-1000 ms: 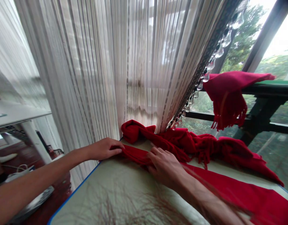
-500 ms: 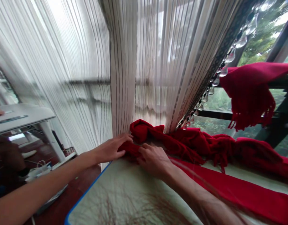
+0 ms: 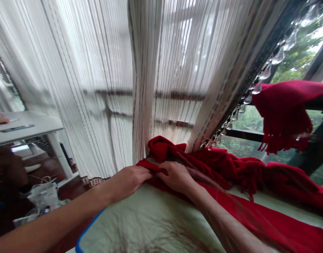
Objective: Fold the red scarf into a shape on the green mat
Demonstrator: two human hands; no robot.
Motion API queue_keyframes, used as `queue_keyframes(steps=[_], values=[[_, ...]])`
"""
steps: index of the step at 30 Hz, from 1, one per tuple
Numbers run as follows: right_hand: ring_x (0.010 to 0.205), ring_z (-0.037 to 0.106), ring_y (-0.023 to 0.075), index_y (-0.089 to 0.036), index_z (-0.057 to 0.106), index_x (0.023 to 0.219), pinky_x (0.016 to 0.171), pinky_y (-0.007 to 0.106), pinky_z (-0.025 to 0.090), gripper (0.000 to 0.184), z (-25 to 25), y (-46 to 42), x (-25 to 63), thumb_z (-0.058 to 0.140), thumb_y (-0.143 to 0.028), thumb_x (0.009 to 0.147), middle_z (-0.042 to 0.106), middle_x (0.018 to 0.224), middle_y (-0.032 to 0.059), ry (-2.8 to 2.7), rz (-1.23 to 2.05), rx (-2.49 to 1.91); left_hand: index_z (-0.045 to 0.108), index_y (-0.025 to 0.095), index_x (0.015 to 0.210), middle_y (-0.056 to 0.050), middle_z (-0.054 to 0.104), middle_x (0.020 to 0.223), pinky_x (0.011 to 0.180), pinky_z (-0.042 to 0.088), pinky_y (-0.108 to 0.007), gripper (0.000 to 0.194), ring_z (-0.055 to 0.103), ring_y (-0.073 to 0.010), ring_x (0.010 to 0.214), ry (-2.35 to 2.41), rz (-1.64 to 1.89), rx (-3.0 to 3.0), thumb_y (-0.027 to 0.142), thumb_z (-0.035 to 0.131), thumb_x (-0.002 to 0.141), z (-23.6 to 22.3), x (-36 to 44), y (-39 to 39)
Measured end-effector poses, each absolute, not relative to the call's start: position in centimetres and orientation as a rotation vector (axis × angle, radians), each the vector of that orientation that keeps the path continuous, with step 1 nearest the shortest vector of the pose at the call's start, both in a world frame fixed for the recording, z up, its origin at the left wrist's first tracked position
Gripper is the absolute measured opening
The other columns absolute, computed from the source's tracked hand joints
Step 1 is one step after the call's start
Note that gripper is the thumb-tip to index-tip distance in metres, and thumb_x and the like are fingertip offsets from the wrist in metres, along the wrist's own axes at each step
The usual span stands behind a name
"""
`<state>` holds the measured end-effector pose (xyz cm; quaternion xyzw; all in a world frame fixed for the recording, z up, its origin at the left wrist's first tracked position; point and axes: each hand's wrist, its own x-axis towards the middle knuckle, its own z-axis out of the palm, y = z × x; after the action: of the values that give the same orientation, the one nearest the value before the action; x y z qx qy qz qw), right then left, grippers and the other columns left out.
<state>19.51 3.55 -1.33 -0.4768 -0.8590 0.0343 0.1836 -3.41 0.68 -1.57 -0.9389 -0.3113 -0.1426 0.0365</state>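
Pale tabletop [image 3: 151, 207], left hand [image 3: 133, 180] now nearer right hand [image 3: 176, 175], right grip pinching red cloth [image 3: 256, 215], left grip unclear

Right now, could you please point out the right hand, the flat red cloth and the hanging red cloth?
Right hand [image 3: 176, 176], head view: its back.
Flat red cloth [image 3: 272, 216], head view: smooth stretch.
Hanging red cloth [image 3: 286, 114], head view: above its fringe.

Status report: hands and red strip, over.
Left hand, right hand on red strip, near end. Strip lies along pale surface. Bunched red cloth close beyond.
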Motion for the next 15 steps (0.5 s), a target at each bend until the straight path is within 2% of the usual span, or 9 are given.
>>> queue_keyframes(steps=[3, 5, 10, 15], values=[[0.084, 0.066, 0.0185, -0.025, 0.072, 0.089, 0.066, 0.028, 0.035, 0.017, -1.4, 3.4, 19.6, 0.059, -0.036, 0.092, 0.074, 0.092, 0.0009, -2.398, 0.089, -1.315, 0.068, 0.022, 0.112, -0.004, 0.073, 0.112, 0.097, 0.049, -0.038, 0.023, 0.068, -0.0239, 0.106, -1.002, -0.354, -2.801, 0.011, 0.055, 0.097, -2.0, -4.5, 1.9], [0.084, 0.066, 0.0185, -0.025, 0.072, 0.09, 0.066, 0.029, 0.035, 0.016, -1.4, 3.3, 19.7, 0.059, -0.034, 0.092, 0.074, 0.093, 0.0011, -2.402, 0.081, -1.309, 0.068, 0.022, 0.11, -0.003, 0.073, 0.107, 0.093, 0.05, -0.037, 0.018, 0.069, -0.0234, 0.101, -1.037, -0.342, -2.779, 0.015, 0.054, 0.099, -2.2, -5.0, 2.4], [0.084, 0.067, 0.0186, -0.026, 0.072, 0.093, 0.064, 0.029, 0.034, 0.017, -1.4, 3.3, 19.7, 0.057, -0.034, 0.092, 0.074, 0.096, 0.0011, -2.419, 0.078, -1.32, 0.063, 0.022, 0.116, -0.003, 0.072, 0.109, 0.086, 0.051, -0.031, 0.022, 0.07, -0.0211, 0.1, -1.149, -0.404, -2.781, 0.017, 0.047, 0.103, -2.3, -5.2, 2.6], [0.085, 0.066, 0.0188, -0.026, 0.071, 0.094, 0.066, 0.028, 0.036, 0.017, -1.3, 3.1, 19.7, 0.058, -0.036, 0.092, 0.073, 0.095, 0.0011, -2.416, 0.086, -1.323, 0.064, 0.023, 0.115, -0.001, 0.073, 0.109, 0.085, 0.051, -0.027, 0.022, 0.071, -0.0189, 0.098, -1.216, -0.462, -2.788, 0.02, 0.047, 0.102, -2.3, -5.1, 3.3]])
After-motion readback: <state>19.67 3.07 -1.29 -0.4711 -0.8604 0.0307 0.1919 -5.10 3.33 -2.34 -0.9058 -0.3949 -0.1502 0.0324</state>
